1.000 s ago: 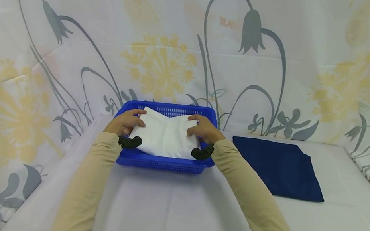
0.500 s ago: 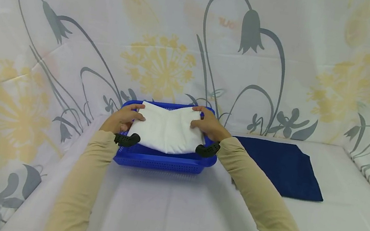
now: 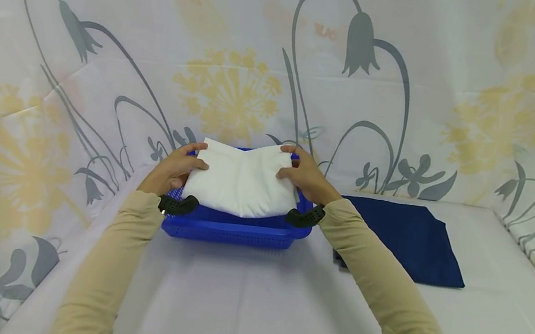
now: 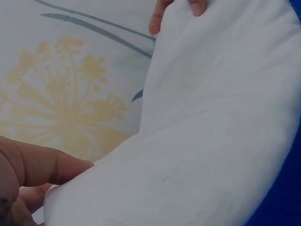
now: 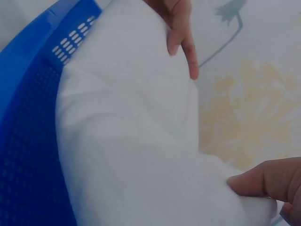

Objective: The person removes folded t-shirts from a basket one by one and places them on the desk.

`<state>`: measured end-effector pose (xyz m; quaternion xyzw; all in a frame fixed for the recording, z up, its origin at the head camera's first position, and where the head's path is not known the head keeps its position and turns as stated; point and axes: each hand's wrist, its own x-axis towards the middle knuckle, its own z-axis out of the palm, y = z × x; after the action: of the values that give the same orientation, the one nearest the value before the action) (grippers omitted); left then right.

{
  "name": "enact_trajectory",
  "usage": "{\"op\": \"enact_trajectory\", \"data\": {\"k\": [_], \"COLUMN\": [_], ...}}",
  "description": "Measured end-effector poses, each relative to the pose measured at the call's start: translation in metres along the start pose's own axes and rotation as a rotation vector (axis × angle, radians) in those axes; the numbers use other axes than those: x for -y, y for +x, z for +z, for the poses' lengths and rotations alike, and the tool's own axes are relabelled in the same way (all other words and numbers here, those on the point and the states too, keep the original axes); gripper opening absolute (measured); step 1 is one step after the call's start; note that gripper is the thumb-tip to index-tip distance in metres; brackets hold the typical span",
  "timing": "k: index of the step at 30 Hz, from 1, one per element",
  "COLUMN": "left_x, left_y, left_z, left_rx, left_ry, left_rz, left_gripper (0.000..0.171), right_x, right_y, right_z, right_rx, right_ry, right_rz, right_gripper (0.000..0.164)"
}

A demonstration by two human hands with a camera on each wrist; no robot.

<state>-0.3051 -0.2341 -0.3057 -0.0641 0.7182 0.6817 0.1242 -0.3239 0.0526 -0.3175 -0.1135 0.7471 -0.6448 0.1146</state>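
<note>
A folded white cloth (image 3: pixel 244 181) hangs between both hands over a blue plastic basket (image 3: pixel 227 235), its top edge sagging in the middle. My left hand (image 3: pixel 175 167) pinches the cloth's left far corner, thumb on the near face. On the opposite corner, my right hand (image 3: pixel 308 176) grips the same way. The left wrist view shows the cloth (image 4: pixel 202 108) bulging smoothly toward its lower edge. In the right wrist view the perforated wall of the basket (image 5: pixel 35 103) shows beside the cloth, and the thumb of my right hand (image 5: pixel 273 183) presses on it.
A dark blue folded cloth (image 3: pixel 408 242) lies on the white-covered table (image 3: pixel 235 302) to the right, partly behind the right sleeve. A floral curtain (image 3: pixel 245 41) rises behind the basket and along both sides.
Both hands have lifted the white cloth from down in the basket, raising its near edge off the front rim. More of the basket's inside shows now.
</note>
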Motion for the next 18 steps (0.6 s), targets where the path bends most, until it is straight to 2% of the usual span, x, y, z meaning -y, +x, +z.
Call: {"op": "enact_trajectory", "data": {"k": [8,18], "left_x": [-0.002,-0.002], "left_y": [-0.007,-0.017], "left_z": [0.007,0.015], "left_rx": [-0.039,-0.039], "left_ry": [-0.062,-0.107], "left_rz": [0.027,0.122], "left_gripper": [0.068,0.065], "right_x": [0.008,0.016], "right_y": [-0.007,-0.019], "right_z": [-0.006,-0.016], "right_rx": [-0.032,-0.050], "right_ry": [0.015,0.052], "right_rz": [-0.031,-0.065], "right_gripper": [0.066,0.064]}}
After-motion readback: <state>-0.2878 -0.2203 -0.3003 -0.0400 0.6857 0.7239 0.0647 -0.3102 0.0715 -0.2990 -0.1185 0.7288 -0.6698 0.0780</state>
